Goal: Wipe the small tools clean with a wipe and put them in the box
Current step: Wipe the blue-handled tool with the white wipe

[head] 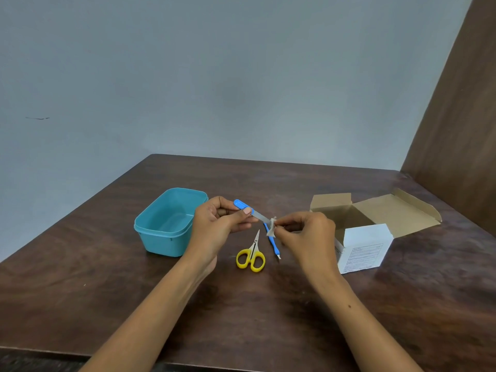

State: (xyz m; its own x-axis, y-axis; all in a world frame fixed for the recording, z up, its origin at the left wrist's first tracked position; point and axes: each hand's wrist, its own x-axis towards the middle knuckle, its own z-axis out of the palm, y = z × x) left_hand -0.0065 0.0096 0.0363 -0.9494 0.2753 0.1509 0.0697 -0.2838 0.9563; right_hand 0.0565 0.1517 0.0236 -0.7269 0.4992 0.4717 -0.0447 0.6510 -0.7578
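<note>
My left hand [218, 220] holds a small metal file with a blue handle [243, 205] by the handle, above the table. My right hand [303, 230] pinches a small white wipe [271, 227] around the tip of the file's blade. Below them on the table lie yellow-handled scissors [251, 257] and a thin blue-handled tool [272, 239], partly hidden by the wipe. A teal plastic box [166, 226] stands open and empty to the left of my left hand.
An open cardboard carton [362, 232] with a white printed front stands at the right on the brown wooden table [134, 304]. A grey wall rises behind; a brown panel [461, 130] stands at the far right.
</note>
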